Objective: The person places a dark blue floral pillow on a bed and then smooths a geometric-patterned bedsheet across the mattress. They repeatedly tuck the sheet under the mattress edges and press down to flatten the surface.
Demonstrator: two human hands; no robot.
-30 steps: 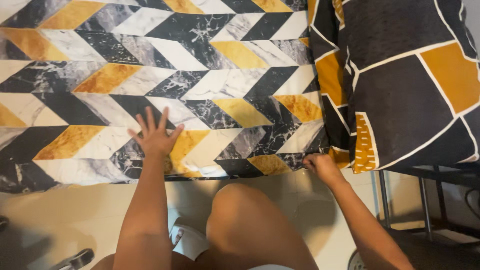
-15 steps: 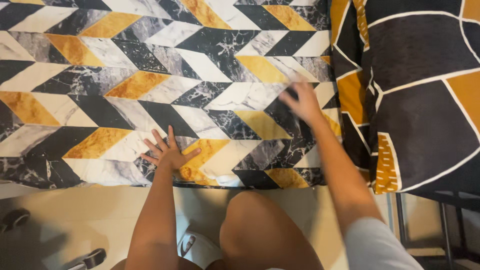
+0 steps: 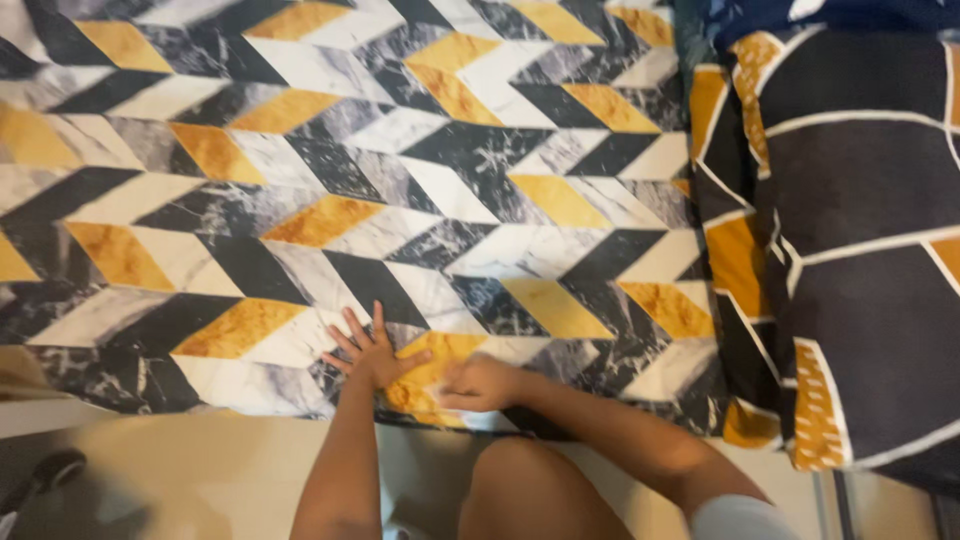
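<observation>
The bedsheet point(image 3: 420, 200) covers the bed from the near edge outward, and both hands rest on it at about 6 o'clock of the view. The left hand point(image 3: 375, 352) lies flat with fingers spread on a yellow patch. The right hand point(image 3: 480, 383), just beside it at 3 o'clock and nearly touching, looks loosely curled with its palm down on the cloth; motion blur hides whether it pinches any fabric.

Risk, as a judgement: both palms press close together near the hem, so a sideways push could bunch the cloth between them or drag the edge off the mattress.

The sheet is thin, smooth printed fabric in a chevron of black marbled, white marbled and mustard parallelograms. At 3 o'clock a plump pillow point(image 3: 860, 250) in dark charcoal with white lines and mustard panels overlaps the sheet's edge. The floor point(image 3: 200, 470) at 7 o'clock is pale and glossy.
</observation>
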